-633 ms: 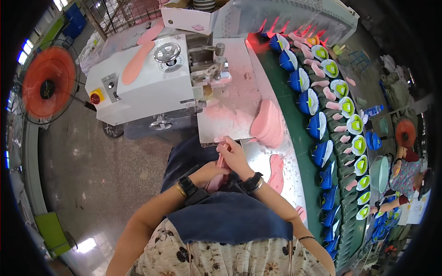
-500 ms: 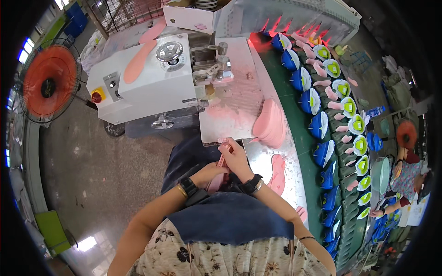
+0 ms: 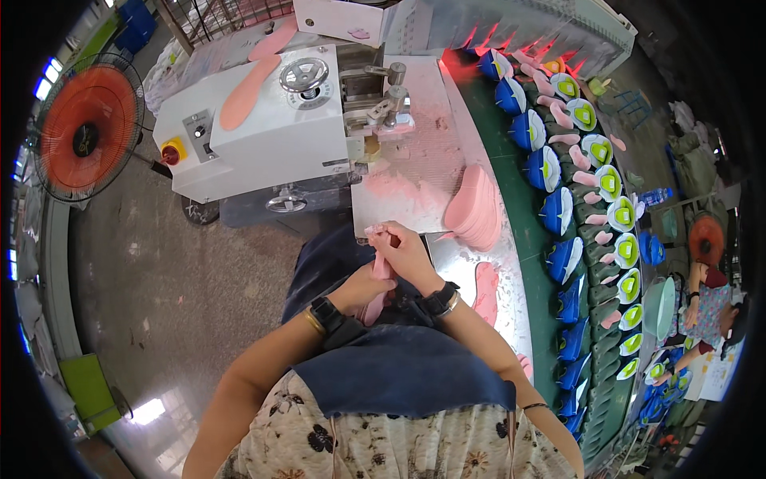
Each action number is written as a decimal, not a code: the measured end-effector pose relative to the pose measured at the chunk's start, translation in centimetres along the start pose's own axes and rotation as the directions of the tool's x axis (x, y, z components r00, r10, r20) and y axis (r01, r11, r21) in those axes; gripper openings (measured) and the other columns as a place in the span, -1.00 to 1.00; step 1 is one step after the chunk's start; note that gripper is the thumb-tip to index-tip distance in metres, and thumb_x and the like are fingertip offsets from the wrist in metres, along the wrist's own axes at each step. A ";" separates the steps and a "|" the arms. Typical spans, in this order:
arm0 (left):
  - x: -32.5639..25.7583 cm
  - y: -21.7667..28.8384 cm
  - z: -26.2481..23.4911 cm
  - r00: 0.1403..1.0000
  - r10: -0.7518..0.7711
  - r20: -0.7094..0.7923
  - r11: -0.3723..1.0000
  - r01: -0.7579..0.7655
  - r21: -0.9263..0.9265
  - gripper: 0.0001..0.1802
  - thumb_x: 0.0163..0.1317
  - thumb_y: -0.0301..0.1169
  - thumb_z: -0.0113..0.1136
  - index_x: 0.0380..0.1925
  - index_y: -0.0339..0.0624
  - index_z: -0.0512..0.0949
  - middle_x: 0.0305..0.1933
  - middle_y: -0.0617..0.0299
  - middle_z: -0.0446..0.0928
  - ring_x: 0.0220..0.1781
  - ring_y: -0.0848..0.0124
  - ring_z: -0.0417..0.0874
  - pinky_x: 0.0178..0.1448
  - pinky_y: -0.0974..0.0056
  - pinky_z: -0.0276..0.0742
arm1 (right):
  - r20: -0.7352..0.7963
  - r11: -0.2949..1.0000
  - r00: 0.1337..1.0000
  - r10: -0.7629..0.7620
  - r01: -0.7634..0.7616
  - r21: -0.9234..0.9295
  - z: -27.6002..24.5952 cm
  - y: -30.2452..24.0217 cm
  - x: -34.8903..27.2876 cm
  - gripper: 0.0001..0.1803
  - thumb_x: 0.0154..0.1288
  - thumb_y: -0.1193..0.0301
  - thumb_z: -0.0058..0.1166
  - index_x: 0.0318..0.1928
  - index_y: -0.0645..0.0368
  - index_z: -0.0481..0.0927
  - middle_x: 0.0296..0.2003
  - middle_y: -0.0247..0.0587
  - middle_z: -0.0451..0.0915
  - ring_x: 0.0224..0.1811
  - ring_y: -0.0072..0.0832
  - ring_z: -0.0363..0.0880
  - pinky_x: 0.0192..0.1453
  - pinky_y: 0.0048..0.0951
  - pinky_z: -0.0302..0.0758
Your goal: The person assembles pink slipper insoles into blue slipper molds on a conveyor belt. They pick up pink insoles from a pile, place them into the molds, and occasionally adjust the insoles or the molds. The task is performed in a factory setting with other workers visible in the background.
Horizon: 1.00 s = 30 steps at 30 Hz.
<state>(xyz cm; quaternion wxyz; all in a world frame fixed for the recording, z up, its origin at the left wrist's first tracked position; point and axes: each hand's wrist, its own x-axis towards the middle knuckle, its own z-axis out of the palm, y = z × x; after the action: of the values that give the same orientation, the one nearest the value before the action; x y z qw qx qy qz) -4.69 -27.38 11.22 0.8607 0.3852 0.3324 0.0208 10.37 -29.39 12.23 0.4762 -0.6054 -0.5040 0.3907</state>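
- Pink insole (image 3: 382, 268): before the apron (image 3: 407, 371), left of the silver worktop (image 3: 456, 259).
- Left hand (image 3: 361, 289) and right hand (image 3: 409, 257): grip clamped on it.
- Probably light, soft, bendy; best held along its edges.

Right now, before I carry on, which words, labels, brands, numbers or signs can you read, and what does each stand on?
None can be read clearly enough to quote.
White machine, dial ring: marks too small.
Control panel: any lettering too small.
Hub of the larger orange fan: pale mark, blurred.
Pink insole in the left hand and right hand: no lettering visible.
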 end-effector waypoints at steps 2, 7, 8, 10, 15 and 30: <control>-0.2 -0.7 -0.3 0.999 -0.031 -0.040 0.993 0.026 -0.113 -0.78 0.21 -0.49 0.13 -0.14 -0.27 0.44 -0.33 0.19 0.51 -0.32 0.37 0.58 -0.24 0.26 0.57 | -0.014 0.995 0.996 0.087 -0.086 0.044 0.4 -0.2 -0.3 -0.69 0.30 0.38 0.08 0.02 0.22 0.50 -0.46 -0.33 0.53 -0.44 -0.65 0.44 -0.33 -0.58 0.39; -1.0 -1.5 -1.2 0.980 -0.165 -0.108 0.965 0.138 -0.224 -0.73 0.16 -0.52 0.11 -0.11 -0.28 0.43 -0.27 0.16 0.49 -0.27 0.33 0.58 -0.21 0.13 0.65 | -0.001 0.989 0.992 0.126 -0.125 0.074 0.3 -2.2 -2.5 -0.61 0.36 0.38 0.01 0.17 0.17 0.42 -0.43 -0.36 0.47 -0.45 -0.67 0.41 -0.34 -0.58 0.39; -1.1 -1.3 -0.9 0.980 -0.163 -0.118 0.963 0.132 -0.236 -0.72 0.15 -0.53 0.10 -0.10 -0.28 0.43 -0.28 0.16 0.49 -0.28 0.33 0.57 -0.20 0.12 0.66 | 0.036 0.972 0.985 0.171 -0.175 0.160 0.0 -1.9 -3.4 -0.60 0.38 0.40 -0.02 0.19 0.17 0.39 -0.39 -0.35 0.48 -0.41 -0.67 0.44 -0.29 -0.59 0.41; -1.4 -1.6 -1.2 0.981 -0.157 -0.116 0.958 0.122 -0.260 -0.71 0.14 -0.54 0.09 -0.09 -0.27 0.43 -0.29 0.17 0.48 -0.29 0.33 0.57 -0.18 0.11 0.66 | 0.120 0.962 0.982 0.145 -0.168 0.213 -0.7 -2.6 -4.7 -0.57 0.42 0.42 -0.09 0.25 0.21 0.30 -0.31 -0.31 0.51 -0.32 -0.63 0.51 -0.18 -0.58 0.46; -0.5 -2.0 -1.5 0.980 -0.198 -0.033 0.957 0.186 -0.223 -0.65 0.11 -0.52 0.10 -0.04 -0.23 0.44 -0.31 0.21 0.47 -0.29 0.36 0.56 -0.17 0.09 0.67 | 0.094 0.991 0.995 0.034 -0.046 0.124 -2.2 -1.1 -7.9 -0.52 0.42 0.40 -0.10 0.29 0.24 0.23 0.11 -0.08 0.41 0.07 -0.44 0.46 0.17 -0.45 0.39; 13.2 5.2 2.7 0.994 -0.002 -0.112 0.965 0.031 0.261 -0.48 0.12 -0.31 0.13 0.10 -0.27 0.38 -0.24 0.19 0.54 -0.21 0.44 0.57 -0.20 0.31 0.51 | -0.739 0.744 0.627 0.248 -0.612 -0.269 -16.7 7.0 -4.5 -0.18 0.09 -0.02 0.21 0.20 0.29 0.30 -0.02 0.24 0.45 0.03 0.06 0.50 0.06 -0.12 0.47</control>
<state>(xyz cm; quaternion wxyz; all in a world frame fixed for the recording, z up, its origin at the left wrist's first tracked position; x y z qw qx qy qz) 8.32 -21.65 8.70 0.7825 0.4911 0.3826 -0.0093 27.16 -37.13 9.45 0.3367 -0.9092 -0.2175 0.1125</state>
